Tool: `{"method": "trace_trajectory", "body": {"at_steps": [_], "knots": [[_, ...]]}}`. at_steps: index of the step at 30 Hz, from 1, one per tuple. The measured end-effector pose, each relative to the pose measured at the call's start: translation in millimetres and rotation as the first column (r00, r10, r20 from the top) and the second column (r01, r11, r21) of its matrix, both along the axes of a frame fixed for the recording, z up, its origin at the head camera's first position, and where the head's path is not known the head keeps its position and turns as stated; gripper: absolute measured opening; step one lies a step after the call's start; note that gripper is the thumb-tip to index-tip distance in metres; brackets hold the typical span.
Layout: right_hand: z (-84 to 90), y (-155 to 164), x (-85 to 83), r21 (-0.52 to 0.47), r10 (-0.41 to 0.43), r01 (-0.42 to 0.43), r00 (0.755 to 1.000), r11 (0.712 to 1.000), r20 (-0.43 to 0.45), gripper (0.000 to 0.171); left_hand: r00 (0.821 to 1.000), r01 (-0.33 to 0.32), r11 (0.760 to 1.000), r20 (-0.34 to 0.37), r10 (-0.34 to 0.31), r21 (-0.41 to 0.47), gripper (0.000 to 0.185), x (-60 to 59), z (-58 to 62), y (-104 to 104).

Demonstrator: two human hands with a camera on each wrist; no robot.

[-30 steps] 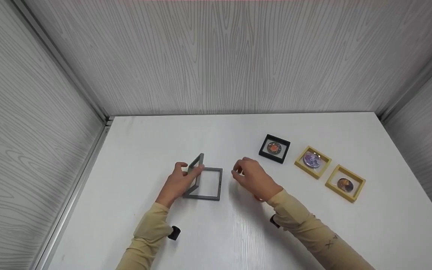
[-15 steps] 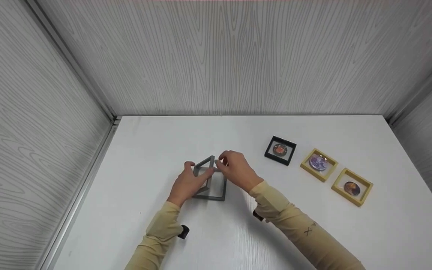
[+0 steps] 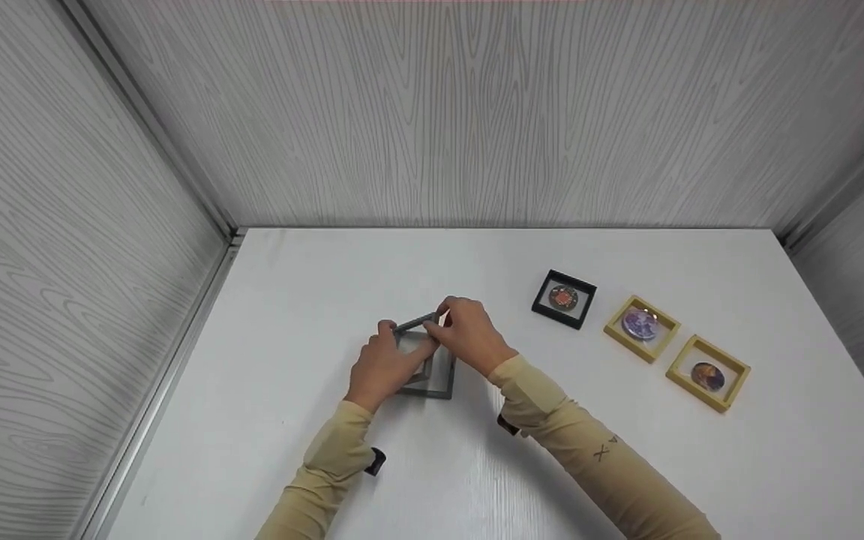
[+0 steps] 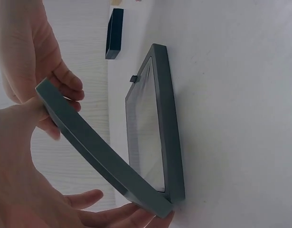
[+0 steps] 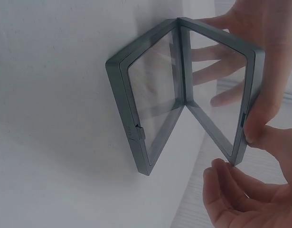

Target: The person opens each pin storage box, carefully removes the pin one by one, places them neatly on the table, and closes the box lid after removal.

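Currently L hand holds film-lined gry case ajar.

A square grey frame is standing partly open like a book, toward six o'clock from the head view's middle. Its lower half is lying flat on the table; its raised half is tilting up from a nine-o'clock hinge. Both are showing clear film.

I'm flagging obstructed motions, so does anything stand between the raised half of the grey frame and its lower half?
No loose object shows between the raised half and the lower half. The only thing in the way might be the right hand, its fingers at the raised half's free corner; how far they reach inside is unclear.
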State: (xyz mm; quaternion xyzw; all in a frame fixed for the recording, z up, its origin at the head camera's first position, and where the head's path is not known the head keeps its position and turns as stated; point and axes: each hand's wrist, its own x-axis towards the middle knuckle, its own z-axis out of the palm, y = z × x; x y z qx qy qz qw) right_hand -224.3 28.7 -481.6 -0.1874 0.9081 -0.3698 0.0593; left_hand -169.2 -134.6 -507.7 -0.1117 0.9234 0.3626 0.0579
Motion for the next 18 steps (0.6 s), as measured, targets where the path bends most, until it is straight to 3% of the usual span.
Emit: {"method": "trace_trajectory", "body": {"at_steps": [13,18], "knots": [[-10.9,5,-1.0,0.027,-0.02,0.019,0.999,0.999,0.032,0.019,1.0,-0.015,0.982,-0.026,0.01,-0.19,0.103,2.8,-5.4,22],[-17.5,8,-2.4,0.033,-0.032,0.031,0.999,0.999,0.039,0.016,0.997,-0.028,0.967,-0.071,0.01,-0.254,0.103,3.1,-9.3,31]]}}
